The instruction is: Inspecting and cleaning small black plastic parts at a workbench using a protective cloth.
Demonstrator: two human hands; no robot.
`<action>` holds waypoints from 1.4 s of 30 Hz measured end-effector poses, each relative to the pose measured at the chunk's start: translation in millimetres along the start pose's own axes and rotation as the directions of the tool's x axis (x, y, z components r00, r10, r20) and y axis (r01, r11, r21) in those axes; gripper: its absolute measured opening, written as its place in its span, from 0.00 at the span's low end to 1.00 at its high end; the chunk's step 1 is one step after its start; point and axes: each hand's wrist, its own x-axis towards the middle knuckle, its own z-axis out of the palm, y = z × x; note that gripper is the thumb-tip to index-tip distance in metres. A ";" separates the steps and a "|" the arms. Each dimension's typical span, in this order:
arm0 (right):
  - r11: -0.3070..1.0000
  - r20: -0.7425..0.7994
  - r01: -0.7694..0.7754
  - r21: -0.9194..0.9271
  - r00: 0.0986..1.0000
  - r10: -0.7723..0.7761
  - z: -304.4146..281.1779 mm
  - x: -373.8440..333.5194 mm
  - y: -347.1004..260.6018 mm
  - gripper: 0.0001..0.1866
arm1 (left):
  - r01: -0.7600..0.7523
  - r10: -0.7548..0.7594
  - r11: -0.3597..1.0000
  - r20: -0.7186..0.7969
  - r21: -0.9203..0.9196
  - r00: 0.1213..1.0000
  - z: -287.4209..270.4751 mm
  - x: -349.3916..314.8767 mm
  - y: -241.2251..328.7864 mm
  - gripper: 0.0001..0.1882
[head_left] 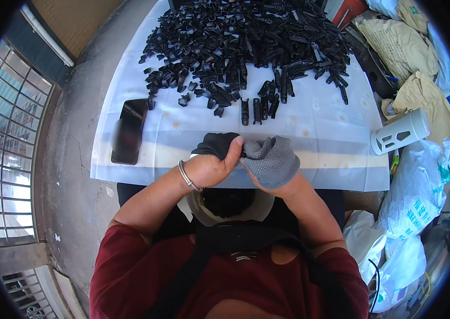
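Observation:
My left hand (215,162), with dark cloth over its fingers and a bare thumb, is closed above the near edge of the table. My right hand (273,164), in a grey dotted glove, is closed right against it. A small dark bit shows where the two meet; the fingers hide the rest, so I cannot make out what they hold. Just beyond my hands, several slim black plastic pieces (257,110) lie on the white tablecloth (182,173). Behind them spreads a large heap of short, curved and long black plastic parts (225,42).
A dark phone (130,130) lies at the table's left. At the right edge a pale cylindrical holder (401,131) lies tilted. A round light tub (265,207) with black contents sits below my hands. Stuffed bags (413,199) crowd the right side; a barred window (7,143) is left.

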 end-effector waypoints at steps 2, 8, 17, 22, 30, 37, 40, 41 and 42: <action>0.998 0.085 -0.008 -0.059 0.996 0.013 -3.0 2.3 -5.9 0.08 | 0.009 -0.009 1.000 0.046 0.014 0.999 -5.9 0.6 3.8 0.15; 0.911 0.180 -0.170 0.375 0.978 0.109 -16.0 8.3 -6.2 0.11 | 0.072 -0.088 0.947 0.039 0.314 0.995 -33.5 11.2 -15.2 0.22; 0.976 -0.072 -0.112 -0.187 0.992 0.100 19.9 55.0 42.2 0.15 | 0.040 0.155 0.689 -0.202 0.724 0.967 -7.0 37.6 -60.4 0.11; 0.989 -0.038 -0.053 -0.141 0.998 0.048 20.8 50.3 42.6 0.12 | 0.069 0.092 0.709 -0.189 0.702 0.978 -4.8 29.6 -52.9 0.11; 0.974 -0.203 -0.185 0.135 0.956 0.210 18.9 17.7 5.7 0.13 | 0.068 0.043 0.916 -0.264 0.396 0.963 -12.1 14.6 -43.7 0.11; 0.989 0.017 -0.145 0.027 0.989 0.145 13.4 21.4 1.9 0.13 | 0.205 -0.188 0.962 -0.104 0.179 0.977 -5.0 15.6 -26.1 0.15; 0.987 -0.040 -0.127 0.094 0.991 0.131 14.8 16.0 8.5 0.13 | 0.216 -0.217 0.974 -0.013 -0.069 0.976 -11.4 15.4 -20.7 0.15; 0.978 -0.097 -0.110 0.179 0.987 0.129 16.6 14.3 10.6 0.13 | 0.254 -0.243 0.936 0.074 -0.246 0.967 -13.1 16.5 -18.3 0.17; 0.977 -0.096 -0.111 0.180 0.987 0.129 19.1 14.1 9.4 0.13 | 0.255 -0.244 0.935 0.074 -0.245 0.967 -10.5 15.1 -19.2 0.17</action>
